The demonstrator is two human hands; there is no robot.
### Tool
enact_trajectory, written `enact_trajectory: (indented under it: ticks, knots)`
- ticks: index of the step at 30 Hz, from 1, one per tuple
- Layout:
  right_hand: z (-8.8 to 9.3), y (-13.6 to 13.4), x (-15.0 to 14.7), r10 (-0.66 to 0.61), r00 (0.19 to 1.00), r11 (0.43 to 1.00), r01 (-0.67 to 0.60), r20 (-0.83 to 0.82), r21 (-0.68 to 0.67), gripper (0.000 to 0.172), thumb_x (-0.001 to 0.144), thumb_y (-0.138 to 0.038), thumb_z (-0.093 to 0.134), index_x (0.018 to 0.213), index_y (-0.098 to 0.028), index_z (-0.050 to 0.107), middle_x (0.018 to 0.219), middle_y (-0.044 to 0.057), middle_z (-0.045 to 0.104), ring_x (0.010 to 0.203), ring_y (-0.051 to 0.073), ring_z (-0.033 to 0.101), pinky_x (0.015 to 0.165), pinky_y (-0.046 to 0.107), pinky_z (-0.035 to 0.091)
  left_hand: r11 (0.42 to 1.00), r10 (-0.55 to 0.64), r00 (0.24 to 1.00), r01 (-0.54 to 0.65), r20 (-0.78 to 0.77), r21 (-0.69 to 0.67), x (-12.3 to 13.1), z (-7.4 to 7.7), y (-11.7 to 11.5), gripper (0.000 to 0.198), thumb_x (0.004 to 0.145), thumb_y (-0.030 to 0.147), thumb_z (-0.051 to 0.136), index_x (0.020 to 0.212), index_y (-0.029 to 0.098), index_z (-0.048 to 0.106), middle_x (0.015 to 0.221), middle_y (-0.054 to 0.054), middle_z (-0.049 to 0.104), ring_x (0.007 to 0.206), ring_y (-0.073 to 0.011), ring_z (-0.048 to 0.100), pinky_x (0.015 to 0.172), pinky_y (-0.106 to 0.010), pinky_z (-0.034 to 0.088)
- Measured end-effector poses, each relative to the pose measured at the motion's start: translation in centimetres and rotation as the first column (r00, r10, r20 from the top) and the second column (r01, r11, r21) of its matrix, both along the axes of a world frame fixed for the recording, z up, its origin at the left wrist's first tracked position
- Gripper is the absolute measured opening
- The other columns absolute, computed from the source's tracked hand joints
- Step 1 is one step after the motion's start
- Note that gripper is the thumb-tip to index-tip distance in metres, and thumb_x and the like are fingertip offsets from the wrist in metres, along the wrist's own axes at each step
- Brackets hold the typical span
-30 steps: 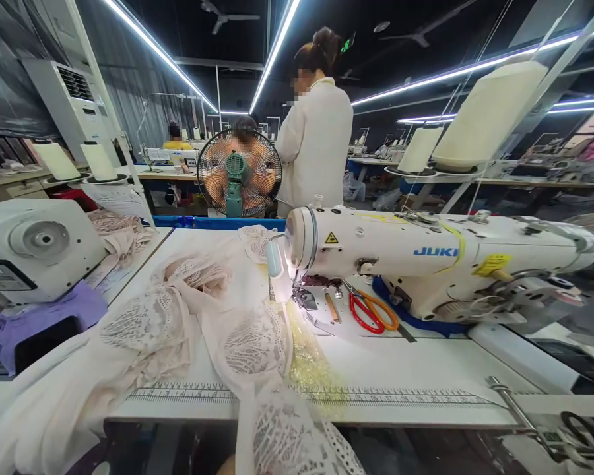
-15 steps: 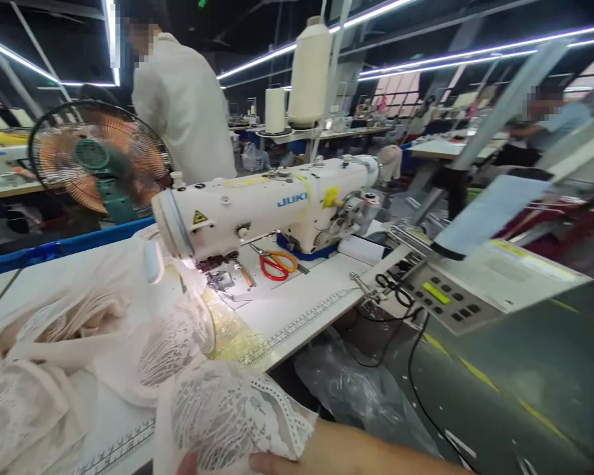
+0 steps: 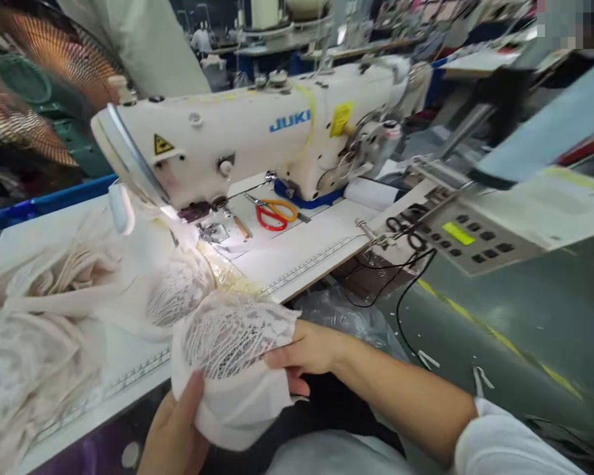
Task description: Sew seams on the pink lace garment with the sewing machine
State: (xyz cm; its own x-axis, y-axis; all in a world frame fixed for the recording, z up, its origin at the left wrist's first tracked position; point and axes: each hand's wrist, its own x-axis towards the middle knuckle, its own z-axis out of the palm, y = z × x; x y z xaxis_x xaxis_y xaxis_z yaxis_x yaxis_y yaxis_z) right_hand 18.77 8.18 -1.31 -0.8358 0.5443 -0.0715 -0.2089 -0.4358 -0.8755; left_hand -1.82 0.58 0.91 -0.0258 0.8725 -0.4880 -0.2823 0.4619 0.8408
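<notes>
Both of my hands grip a pale lace garment piece (image 3: 230,343) just off the front edge of the sewing table (image 3: 307,247). My left hand (image 3: 173,432) cups it from below, thumb up against the cloth. My right hand (image 3: 307,353) pinches its right edge. The lace runs back over the table toward the needle of a white JUKI sewing machine (image 3: 237,142). More pale lace fabric (image 3: 39,310) is heaped on the table's left side.
Red and orange scissors (image 3: 272,214) lie under the machine arm. A control panel (image 3: 468,237) with black cables sits to the right. A fan (image 3: 27,99) and a person in white (image 3: 138,39) stand behind the machine. A plastic bag (image 3: 336,310) hangs under the table.
The camera has swung right and down. Both my hands have come into view and taken hold of the lace piece at the table's front edge.
</notes>
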Motion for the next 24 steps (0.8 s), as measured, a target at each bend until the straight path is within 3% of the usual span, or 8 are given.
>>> enact_trajectory:
  ticks: [3, 6, 8, 10, 13, 15, 20, 24]
  knots:
    - [0.0, 0.0, 0.5, 0.023, 0.999, 0.999, -0.024, -0.026, -0.035, 0.045, 0.073, -0.057, 0.063, 0.068, -0.013, 0.053, 0.040, -0.006, 0.048, 0.031, 0.004, 0.043, 0.030, 0.015, 0.020, 0.996, 0.062, 0.994, -0.055, 0.095, -0.071, -0.2, 0.1, 0.4, 0.053, 0.075, 0.043, 0.067, 0.121, 0.017, 0.060, 0.105, -0.011, 0.070, 0.112, -0.0329, 0.057, 0.093, -0.040, 0.050]
    - [0.3, -0.5, 1.1, 0.123, 0.992, 0.992, -0.123, -0.017, 0.009, 0.045, 0.073, -0.059, 0.060, 0.070, -0.015, 0.053, 0.047, -0.007, 0.047, 0.030, 0.004, 0.039, 0.030, 0.016, 0.024, 0.998, 0.037, 0.963, -0.022, 0.267, -0.057, -1.8, 1.3, 1.7, 0.052, 0.071, 0.046, 0.070, 0.112, 0.015, 0.065, 0.107, -0.012, 0.069, 0.117, -0.0346, 0.052, 0.096, -0.042, 0.046]
    - [0.7, -0.9, 1.2, 0.242, 0.967, 0.958, -0.251, 0.079, 0.136, 0.046, 0.077, -0.062, 0.053, 0.067, -0.017, 0.052, 0.049, -0.006, 0.046, 0.033, 0.005, 0.040, 0.035, 0.017, 0.033, 0.998, 0.044, 0.942, -0.029, 0.332, -0.051, -2.9, 2.3, 2.7, 0.056, 0.070, 0.050, 0.068, 0.111, 0.012, 0.064, 0.107, -0.015, 0.068, 0.117, -0.0366, 0.051, 0.097, -0.046, 0.044]
    - [1.2, -1.3, 1.1, 0.288, 0.917, 0.873, -0.369, 0.275, 0.318, 0.048, 0.084, -0.056, 0.041, 0.055, -0.020, 0.047, 0.045, -0.005, 0.043, 0.040, 0.008, 0.042, 0.047, 0.020, 0.042, 0.995, 0.098, 0.923, -0.089, 0.372, -0.041, -3.6, 3.3, 3.6, 0.060, 0.071, 0.049, 0.065, 0.114, 0.007, 0.060, 0.107, -0.018, 0.067, 0.116, -0.0376, 0.052, 0.098, -0.049, 0.042]
    - [1.7, -1.4, 0.4, 0.193, 0.846, 0.743, -0.457, 0.497, 0.490, 0.048, 0.087, -0.037, 0.030, 0.042, -0.023, 0.034, 0.041, -0.002, 0.041, 0.048, 0.012, 0.043, 0.064, 0.025, 0.045, 0.983, 0.179, 0.899, -0.182, 0.399, -0.031, -3.6, 4.1, 4.7, 0.059, 0.078, 0.043, 0.059, 0.121, 0.003, 0.051, 0.106, -0.020, 0.066, 0.111, -0.0351, 0.056, 0.097, -0.049, 0.042]
    - [1.9, -1.6, -0.1, 0.142, 0.846, 0.703, -0.451, 0.513, 0.550, 0.040, 0.083, -0.029, 0.032, 0.043, -0.024, 0.034, 0.040, -0.003, 0.042, 0.048, 0.014, 0.044, 0.070, 0.026, 0.045, 0.976, 0.212, 0.897, -0.217, 0.387, -0.032, -3.4, 4.2, 5.3, 0.052, 0.083, 0.036, 0.055, 0.122, 0.004, 0.048, 0.102, -0.018, 0.067, 0.106, -0.0313, 0.060, 0.096, -0.046, 0.044]
    - [1.6, -2.8, -0.2, 0.064, 0.878, 0.628, -0.405, 0.474, 0.665, 0.022, 0.077, -0.028, 0.044, 0.061, -0.025, 0.060, 0.054, -0.001, 0.061, 0.064, 0.018, 0.059, 0.075, 0.025, 0.046, 0.975, 0.209, 0.925, -0.222, 0.318, 0.006, -3.7, 4.0, 7.1, 0.030, 0.084, 0.028, 0.057, 0.107, 0.010, 0.057, 0.094, -0.011, 0.070, 0.090, -0.0249, 0.067, 0.085, -0.038, 0.051]
    - [2.4, -2.2, 1.2, -0.021, 0.819, 0.589, -0.453, 0.573, 0.669, 0.014, 0.071, -0.027, 0.056, 0.079, -0.024, 0.067, 0.074, 0.001, 0.069, 0.073, 0.020, 0.063, 0.068, 0.025, 0.047, 0.958, 0.250, 0.956, -0.268, 0.154, 0.105, -4.1, 4.2, 8.0, 0.022, 0.072, 0.024, 0.070, 0.091, 0.015, 0.063, 0.082, -0.005, 0.071, 0.081, -0.0228, 0.067, 0.075, -0.032, 0.054]
